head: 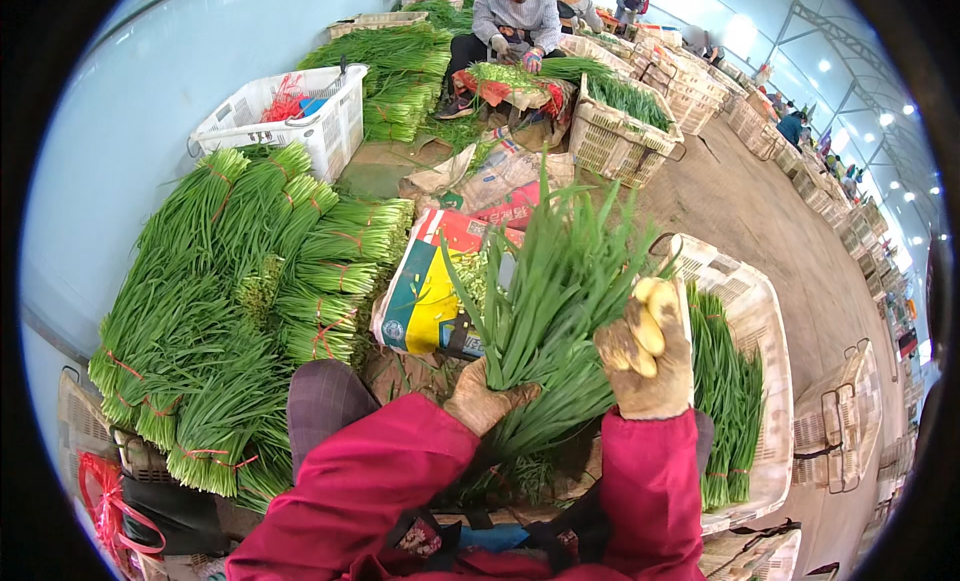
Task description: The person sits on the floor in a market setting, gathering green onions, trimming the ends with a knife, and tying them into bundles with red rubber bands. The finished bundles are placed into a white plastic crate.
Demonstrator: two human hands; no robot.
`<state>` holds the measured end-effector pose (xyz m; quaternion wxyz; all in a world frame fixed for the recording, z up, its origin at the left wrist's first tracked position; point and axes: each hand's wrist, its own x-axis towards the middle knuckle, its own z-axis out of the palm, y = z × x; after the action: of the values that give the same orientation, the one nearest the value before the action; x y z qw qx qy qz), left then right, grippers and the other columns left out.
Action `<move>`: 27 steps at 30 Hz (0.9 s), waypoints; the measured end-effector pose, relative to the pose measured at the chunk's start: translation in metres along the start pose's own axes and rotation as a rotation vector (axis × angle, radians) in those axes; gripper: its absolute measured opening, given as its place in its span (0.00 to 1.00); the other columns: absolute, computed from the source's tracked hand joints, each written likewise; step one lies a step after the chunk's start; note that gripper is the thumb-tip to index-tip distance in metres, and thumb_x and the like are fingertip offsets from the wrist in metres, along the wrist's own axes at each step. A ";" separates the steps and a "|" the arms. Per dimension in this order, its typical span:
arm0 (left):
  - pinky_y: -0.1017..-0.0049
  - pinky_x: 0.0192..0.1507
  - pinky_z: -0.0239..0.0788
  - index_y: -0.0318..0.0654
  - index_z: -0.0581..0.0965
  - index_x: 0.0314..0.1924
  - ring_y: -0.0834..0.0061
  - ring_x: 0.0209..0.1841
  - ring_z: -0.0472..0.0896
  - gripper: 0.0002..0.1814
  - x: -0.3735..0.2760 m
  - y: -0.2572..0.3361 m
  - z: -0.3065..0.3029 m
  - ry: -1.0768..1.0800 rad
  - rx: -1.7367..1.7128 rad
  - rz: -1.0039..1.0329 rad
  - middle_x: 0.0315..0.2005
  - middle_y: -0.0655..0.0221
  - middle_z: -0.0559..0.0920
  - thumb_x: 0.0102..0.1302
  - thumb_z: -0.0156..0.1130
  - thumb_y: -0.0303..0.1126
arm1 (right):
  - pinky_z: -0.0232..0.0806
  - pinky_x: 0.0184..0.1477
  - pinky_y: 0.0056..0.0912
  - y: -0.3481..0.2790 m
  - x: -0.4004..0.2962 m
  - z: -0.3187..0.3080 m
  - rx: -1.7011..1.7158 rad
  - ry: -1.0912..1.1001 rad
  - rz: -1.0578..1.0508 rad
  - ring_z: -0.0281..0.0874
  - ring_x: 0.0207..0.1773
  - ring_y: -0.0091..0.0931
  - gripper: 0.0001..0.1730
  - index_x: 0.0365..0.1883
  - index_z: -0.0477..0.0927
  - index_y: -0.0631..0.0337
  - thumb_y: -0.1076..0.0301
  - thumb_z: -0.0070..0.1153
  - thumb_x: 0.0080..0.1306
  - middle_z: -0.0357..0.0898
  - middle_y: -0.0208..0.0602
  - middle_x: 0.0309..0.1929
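Observation:
My left hand (491, 402), in a soiled glove, grips a loose bunch of long green garlic chives (559, 303). The leaves fan upward and away from me. Beside the bunch, my right hand (649, 348) is raised in a stained glove with yellow fingers. Its fingers curl in towards the palm, and nothing shows between them. Beyond the bunch lies a printed sack (420, 288) in yellow, green and red, strewn with pale cut stem bits (471, 275). Close to my right forearm stands a white plastic crate (772, 401) holding tied green bundles (724, 401).
At my left is a large heap of tied chive bundles (225, 303). Behind it stands a white crate (337, 123) with red ties. A co-worker (517, 26) sits ahead, near a filled crate (626, 142). Crates (840, 423) line the right, and red ribbon (112, 498) hangs lower left.

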<state>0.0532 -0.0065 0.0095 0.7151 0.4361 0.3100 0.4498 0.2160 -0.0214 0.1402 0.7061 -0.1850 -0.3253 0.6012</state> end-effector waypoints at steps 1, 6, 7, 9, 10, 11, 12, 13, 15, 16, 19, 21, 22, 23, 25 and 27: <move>0.70 0.51 0.70 0.32 0.70 0.52 0.71 0.49 0.76 0.25 0.002 -0.004 -0.004 0.034 -0.087 0.004 0.47 0.66 0.79 0.53 0.64 0.16 | 0.50 0.18 0.20 -0.001 -0.006 0.000 -0.011 -0.091 0.000 0.54 0.11 0.15 0.09 0.35 0.71 0.53 0.59 0.47 0.68 0.61 0.20 0.15; 0.55 0.55 0.64 0.30 0.71 0.49 0.59 0.55 0.69 0.17 0.012 -0.008 -0.030 0.181 0.065 0.080 0.53 0.55 0.72 0.63 0.54 0.31 | 0.62 0.27 0.33 -0.004 -0.038 0.003 -0.965 -0.489 0.770 0.72 0.24 0.31 0.19 0.29 0.78 0.52 0.45 0.55 0.58 0.73 0.30 0.18; 0.48 0.58 0.58 0.28 0.70 0.50 0.51 0.60 0.63 0.21 0.015 -0.012 -0.038 0.182 -0.002 0.114 0.58 0.49 0.66 0.68 0.47 0.40 | 0.64 0.29 0.35 0.008 -0.045 0.001 -1.383 -0.418 0.575 0.74 0.26 0.32 0.20 0.31 0.78 0.53 0.44 0.56 0.56 0.74 0.32 0.19; 0.55 0.55 0.62 0.27 0.71 0.47 0.56 0.54 0.66 0.18 0.022 -0.010 -0.040 0.237 -0.316 0.109 0.52 0.50 0.68 0.62 0.52 0.34 | 0.69 0.34 0.36 0.031 -0.056 -0.013 -2.099 -0.168 0.423 0.77 0.29 0.34 0.22 0.34 0.80 0.57 0.48 0.63 0.52 0.76 0.34 0.22; 0.64 0.49 0.68 0.28 0.73 0.45 0.65 0.46 0.73 0.16 0.020 0.002 -0.034 0.263 -0.461 0.093 0.45 0.55 0.74 0.56 0.59 0.25 | 0.70 0.36 0.35 0.038 -0.059 -0.023 -1.832 -0.036 0.418 0.78 0.30 0.33 0.26 0.38 0.79 0.59 0.48 0.65 0.50 0.77 0.36 0.25; 0.73 0.44 0.75 0.29 0.75 0.42 0.74 0.38 0.80 0.18 0.019 0.016 -0.030 0.292 -0.601 0.083 0.38 0.60 0.80 0.50 0.66 0.16 | 0.71 0.38 0.34 0.047 -0.064 -0.036 -1.561 0.085 0.409 0.78 0.32 0.33 0.30 0.43 0.78 0.62 0.49 0.67 0.48 0.79 0.37 0.28; 0.73 0.45 0.75 0.29 0.75 0.43 0.73 0.40 0.80 0.18 0.020 0.015 -0.030 0.343 -0.541 0.025 0.39 0.60 0.80 0.51 0.66 0.16 | 0.68 0.49 0.33 0.070 -0.069 -0.064 -1.381 0.200 0.501 0.77 0.46 0.33 0.48 0.56 0.67 0.70 0.49 0.71 0.44 0.78 0.45 0.42; 0.73 0.46 0.75 0.30 0.74 0.45 0.73 0.42 0.79 0.19 0.020 0.009 -0.038 0.360 -0.476 -0.018 0.40 0.60 0.80 0.51 0.66 0.18 | 0.59 0.60 0.32 0.078 -0.064 -0.062 -1.667 0.012 0.389 0.64 0.61 0.36 0.64 0.65 0.50 0.75 0.50 0.74 0.40 0.64 0.53 0.58; 0.70 0.52 0.69 0.33 0.70 0.52 0.71 0.48 0.77 0.27 0.014 0.014 -0.038 0.305 -0.392 -0.104 0.45 0.60 0.77 0.51 0.67 0.19 | 0.48 0.67 0.32 0.099 -0.065 -0.055 -1.453 -0.062 0.160 0.51 0.67 0.39 0.73 0.66 0.38 0.77 0.52 0.77 0.36 0.52 0.56 0.64; 0.67 0.57 0.65 0.35 0.65 0.57 0.69 0.51 0.75 0.33 0.004 0.034 -0.021 0.234 -0.371 -0.146 0.49 0.60 0.75 0.50 0.68 0.19 | 0.45 0.68 0.33 0.108 -0.066 -0.048 -1.280 -0.003 0.223 0.47 0.68 0.40 0.78 0.66 0.32 0.78 0.50 0.77 0.34 0.48 0.57 0.65; 0.68 0.60 0.61 0.42 0.58 0.65 0.69 0.59 0.69 0.44 -0.001 0.036 -0.012 -0.121 -0.482 -0.047 0.56 0.64 0.71 0.49 0.70 0.22 | 0.62 0.59 0.34 0.121 -0.059 -0.046 -0.690 0.191 0.202 0.64 0.58 0.29 0.53 0.63 0.50 0.68 0.71 0.72 0.44 0.65 0.43 0.56; 0.68 0.59 0.61 0.39 0.56 0.65 0.69 0.60 0.67 0.47 -0.002 0.034 -0.015 -0.150 -0.353 -0.026 0.58 0.61 0.68 0.47 0.72 0.24 | 0.66 0.55 0.31 0.116 -0.058 -0.064 -0.501 0.274 0.227 0.69 0.54 0.26 0.41 0.58 0.57 0.66 0.76 0.67 0.48 0.69 0.42 0.53; 0.68 0.58 0.62 0.37 0.55 0.65 0.69 0.60 0.67 0.48 0.000 0.034 -0.015 -0.149 -0.243 0.014 0.57 0.60 0.68 0.46 0.73 0.25 | 0.68 0.53 0.29 0.112 -0.056 -0.070 -0.409 0.318 0.233 0.71 0.52 0.25 0.35 0.56 0.61 0.65 0.79 0.64 0.50 0.72 0.41 0.51; 0.67 0.55 0.66 0.34 0.55 0.65 0.69 0.58 0.69 0.48 0.014 0.014 -0.023 -0.121 -0.034 0.110 0.56 0.60 0.70 0.46 0.74 0.26 | 0.68 0.52 0.28 0.106 -0.056 -0.074 -0.418 0.326 0.219 0.72 0.50 0.24 0.33 0.55 0.63 0.66 0.76 0.64 0.53 0.72 0.40 0.51; 0.67 0.54 0.67 0.32 0.56 0.64 0.70 0.56 0.70 0.49 0.019 0.018 -0.022 -0.121 -0.115 -0.052 0.54 0.61 0.71 0.45 0.75 0.27 | 0.69 0.49 0.26 0.093 -0.056 -0.078 -0.667 0.260 0.225 0.74 0.47 0.24 0.29 0.54 0.66 0.64 0.72 0.63 0.56 0.74 0.37 0.49; 0.70 0.56 0.65 0.35 0.57 0.64 0.72 0.55 0.71 0.48 0.021 0.017 -0.021 -0.069 -0.576 -0.323 0.54 0.63 0.72 0.45 0.75 0.28 | 0.68 0.48 0.27 0.087 -0.059 -0.077 -0.413 0.264 0.353 0.74 0.46 0.24 0.33 0.56 0.67 0.62 0.67 0.67 0.53 0.75 0.34 0.47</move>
<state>0.0378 0.0240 0.0144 0.8811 0.1760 0.2110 0.3849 0.2009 -0.0501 0.0142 0.5745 -0.4549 -0.3087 0.6064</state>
